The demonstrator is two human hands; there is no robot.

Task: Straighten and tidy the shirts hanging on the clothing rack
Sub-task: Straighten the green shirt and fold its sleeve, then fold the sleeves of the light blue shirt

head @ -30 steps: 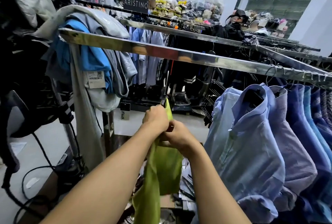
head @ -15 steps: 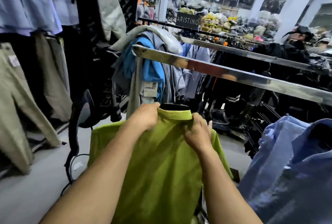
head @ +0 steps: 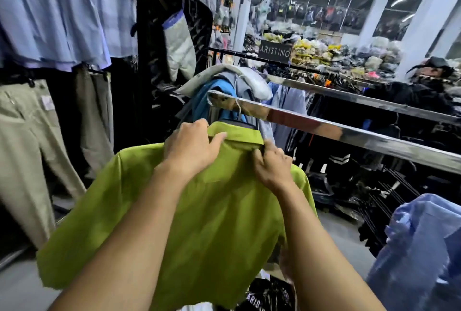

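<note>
A lime-green shirt [head: 189,223] on a dark hanger hangs in front of me, its back spread wide towards the camera. My left hand [head: 192,148] grips the left side of its collar, thumb laid over the collar fold. My right hand [head: 272,166] pinches the collar's right end. The hanger's white hook [head: 238,106] reaches up to the chrome rack rail [head: 324,128], which runs from the centre down to the right. Light blue shirts [head: 424,248] hang on this rail at the lower right.
A heap of blue and grey garments [head: 224,86] is draped over the rail's near end. Beige trousers [head: 25,148] and pale blue shirts [head: 55,11] hang at the left. A second rail [head: 361,98] with dark clothes runs behind. A sign [head: 274,52] stands at the back.
The green shirt went from a narrow folded strip to spread wide with its back facing me. Both hands moved apart along the collar. My view swung left and up.
</note>
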